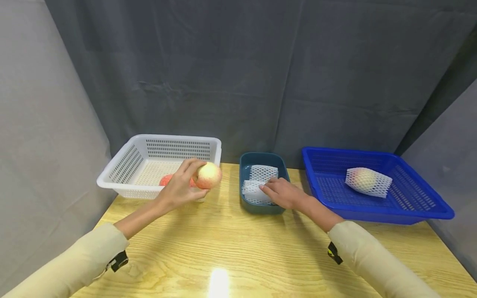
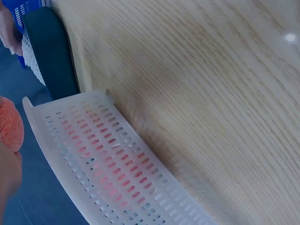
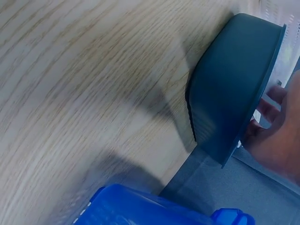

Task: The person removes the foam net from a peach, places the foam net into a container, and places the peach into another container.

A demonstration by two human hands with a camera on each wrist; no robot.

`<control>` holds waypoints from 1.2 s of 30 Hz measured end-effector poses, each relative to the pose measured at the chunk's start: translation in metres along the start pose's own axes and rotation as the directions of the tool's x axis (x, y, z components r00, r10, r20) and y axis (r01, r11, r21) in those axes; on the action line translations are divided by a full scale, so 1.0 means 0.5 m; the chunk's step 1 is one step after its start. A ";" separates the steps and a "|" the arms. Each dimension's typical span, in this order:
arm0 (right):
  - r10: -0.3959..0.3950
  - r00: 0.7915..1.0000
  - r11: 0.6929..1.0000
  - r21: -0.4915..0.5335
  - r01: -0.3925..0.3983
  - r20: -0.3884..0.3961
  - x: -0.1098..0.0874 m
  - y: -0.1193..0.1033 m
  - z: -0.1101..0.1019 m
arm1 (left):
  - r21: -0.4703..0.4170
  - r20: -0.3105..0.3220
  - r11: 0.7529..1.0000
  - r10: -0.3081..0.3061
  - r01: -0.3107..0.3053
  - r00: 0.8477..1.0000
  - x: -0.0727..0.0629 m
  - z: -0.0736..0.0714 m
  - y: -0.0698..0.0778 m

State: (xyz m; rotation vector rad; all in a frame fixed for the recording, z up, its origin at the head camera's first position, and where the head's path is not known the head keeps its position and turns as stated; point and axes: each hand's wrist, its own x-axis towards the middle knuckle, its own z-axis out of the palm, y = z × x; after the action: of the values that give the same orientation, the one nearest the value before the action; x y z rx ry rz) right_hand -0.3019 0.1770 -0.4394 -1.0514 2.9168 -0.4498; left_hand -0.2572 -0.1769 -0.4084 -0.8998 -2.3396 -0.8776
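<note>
My left hand (image 1: 183,185) holds a red-and-yellow apple (image 1: 208,175) between thumb and fingers, by the front right corner of the white basket (image 1: 160,138). More red fruit (image 1: 165,180) lies inside that basket, partly behind the hand. My right hand (image 1: 284,192) reaches over the right side of a dark teal bin (image 1: 263,209), its fingers curled at a white foam net (image 1: 257,194). Another foam net (image 1: 263,172) lies behind it in the bin. In the right wrist view the fingers (image 3: 268,110) dip past the bin's rim, and the net is mostly hidden.
A blue basket (image 1: 380,215) stands on the right, with a fruit in a foam net (image 1: 367,182) lying in it. All the containers are on a wooden table (image 1: 208,244). Grey cloth (image 1: 208,74) hangs behind, with lighter cloth at both sides.
</note>
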 end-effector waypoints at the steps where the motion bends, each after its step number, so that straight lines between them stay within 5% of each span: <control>1: -0.002 1.000 1.000 0.019 0.002 0.008 0.001 0.000 0.000 | 0.003 0.000 1.000 -0.004 0.004 1.000 -0.001 -0.002 -0.003; 7: -0.050 0.999 0.999 -0.016 0.050 0.012 0.003 0.000 0.007 | 0.017 -0.009 0.999 -0.042 0.043 0.999 0.000 -0.013 -0.015; 16: 0.004 0.999 0.998 -0.066 -0.008 -0.052 0.018 -0.007 -0.001 | 0.047 -0.037 0.995 -0.085 0.086 0.996 0.006 -0.036 -0.052; 26: -0.062 0.984 0.998 0.005 0.064 -0.167 0.034 -0.048 -0.019 | 0.107 -0.095 0.984 -0.135 0.145 0.986 -0.004 -0.069 -0.100; 36: -0.072 0.987 0.995 0.052 0.080 -0.141 0.052 -0.098 -0.024 | 0.127 -0.122 0.976 -0.163 0.178 0.979 -0.010 -0.082 -0.119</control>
State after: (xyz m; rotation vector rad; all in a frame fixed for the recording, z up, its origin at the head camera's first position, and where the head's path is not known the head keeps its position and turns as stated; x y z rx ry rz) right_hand -0.2926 0.1282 -0.4121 -1.1721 2.9694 -0.6308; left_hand -0.2885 -0.2423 -0.4070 -0.5861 -2.3732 -0.7999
